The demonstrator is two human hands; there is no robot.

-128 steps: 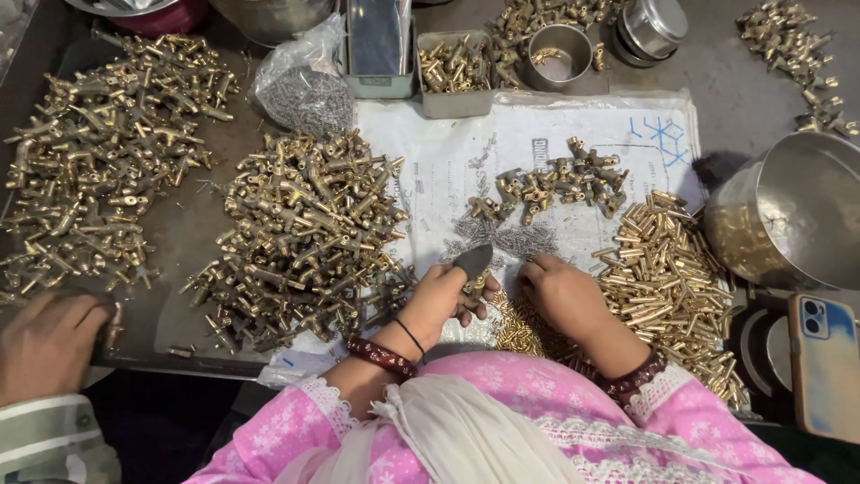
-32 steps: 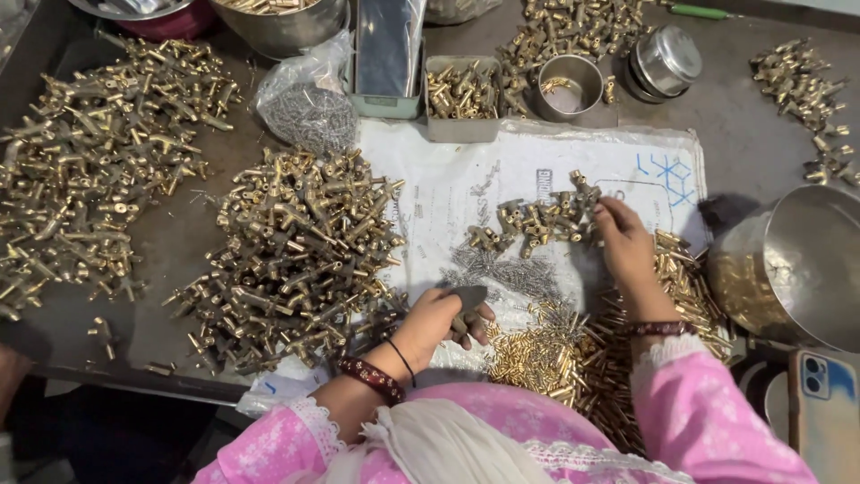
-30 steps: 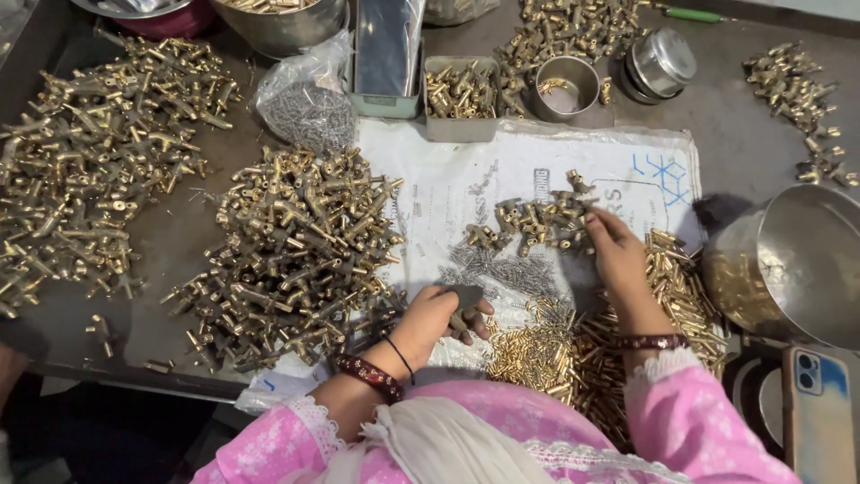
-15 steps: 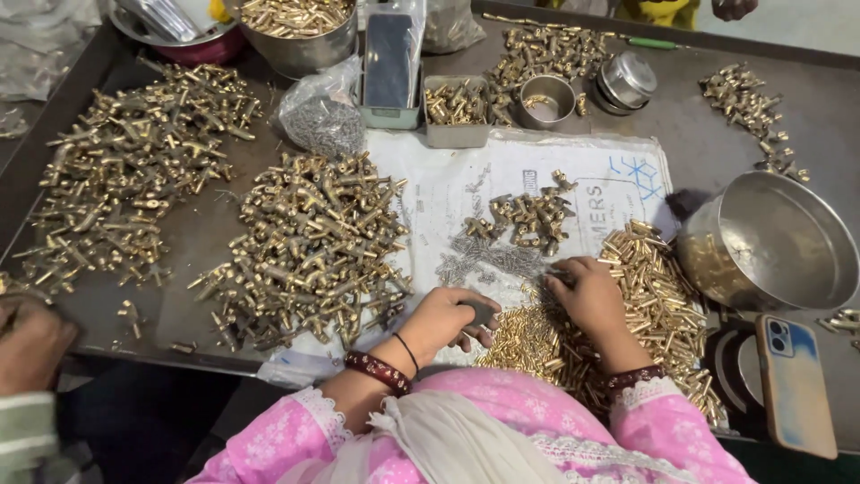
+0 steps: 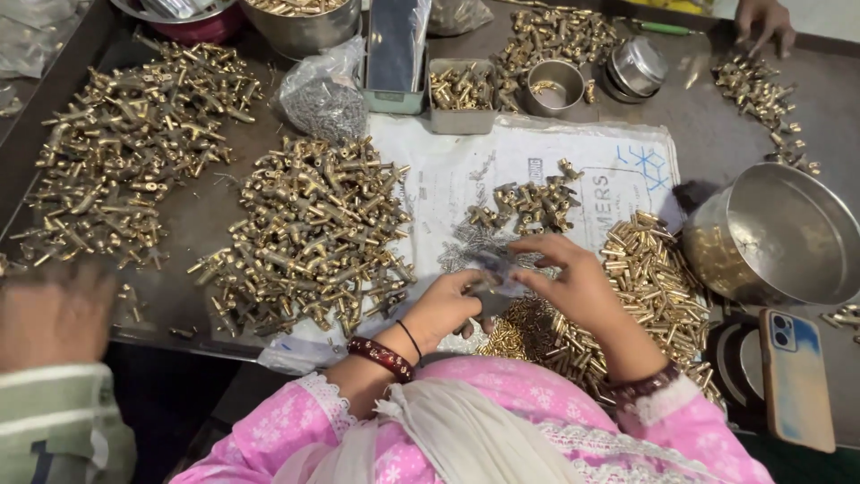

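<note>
Hands meet near the front edge of the dark metal bench, over the printed white paper sheet spread across its middle. The left hand is curled, fingers closed around a small dark grey object that is too blurred to name; the object sits between the two hands, just above the left fingertips. The right hand comes in from the right with its fingers bent and pinched toward that same object, touching or just about touching it; whether it grips anything of its own I cannot tell.

The thin scatter of small grey pins lies directly beyond the hands, toward the far edge, and the little cluster of short brass fittings lies further back on the sheet. The loose heap of brass tubes runs just right of the right hand, most tubes lying roughly crosswise to the forearm, and this hand is the nearer one to it. The large pile of T-shaped brass valve bodies sits just left of the left hand, which is nearer to it. A shiny steel bowl stands by the right edge. Another person's blurred hand rests at the front left corner.
</note>
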